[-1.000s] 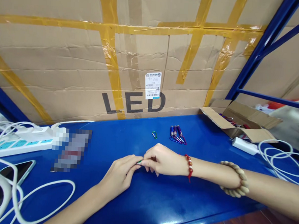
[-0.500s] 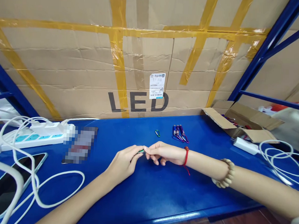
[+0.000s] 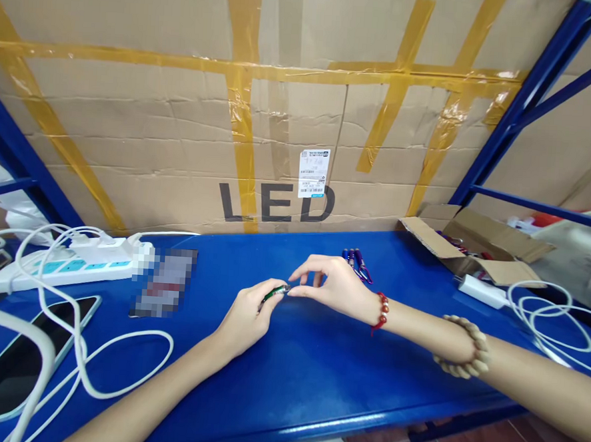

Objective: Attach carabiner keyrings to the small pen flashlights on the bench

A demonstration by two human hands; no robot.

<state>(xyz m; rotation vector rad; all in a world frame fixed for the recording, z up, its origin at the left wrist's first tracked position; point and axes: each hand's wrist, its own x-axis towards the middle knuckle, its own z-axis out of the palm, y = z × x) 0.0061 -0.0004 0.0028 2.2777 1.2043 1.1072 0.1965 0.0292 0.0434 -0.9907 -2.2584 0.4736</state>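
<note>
Gleams smooth on the blue tabletop [image 3: 316, 375] at six o'clock; shows matt, creased cardboard on the big box [image 3: 155, 129] at twelve, under shiny tape [image 3: 239, 111]. Shines like metal on the green-silver piece [image 3: 276, 292]; resembles wood on pale beads [image 3: 482, 351] at four.

open tabletop [image 3: 311, 375] nearside, white cables [image 3: 49, 363] left, cardboard [image 3: 312, 115] behind
</note>
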